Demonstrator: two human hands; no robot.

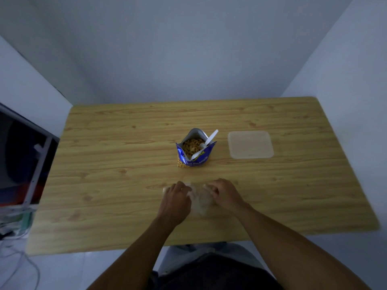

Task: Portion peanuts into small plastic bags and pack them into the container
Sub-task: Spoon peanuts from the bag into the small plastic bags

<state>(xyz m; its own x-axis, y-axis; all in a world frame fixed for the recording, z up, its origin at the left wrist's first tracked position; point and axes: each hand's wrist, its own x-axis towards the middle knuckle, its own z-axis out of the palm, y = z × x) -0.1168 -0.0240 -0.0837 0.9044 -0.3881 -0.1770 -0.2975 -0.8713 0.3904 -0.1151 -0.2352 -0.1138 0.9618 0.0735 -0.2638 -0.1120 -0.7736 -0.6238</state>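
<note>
While the small plastic bag [199, 200] lies low centre on the tabletop [104, 164], my left grip [177, 197] and right grip [224, 193] pinch its sides, likely opening it. Next, I judge: scoop with the spoon [212, 136] from the peanut pouch [193, 159], mid-frame; container [250, 144] sits centre-right.

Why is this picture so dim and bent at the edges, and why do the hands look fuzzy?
Head view: dim, bluish light, no glare; the wide lens bows the table edges; the left hand, right hand and clear plastic bag they hold are motion-blurred, while the peanut bag is fairly sharp.
</note>
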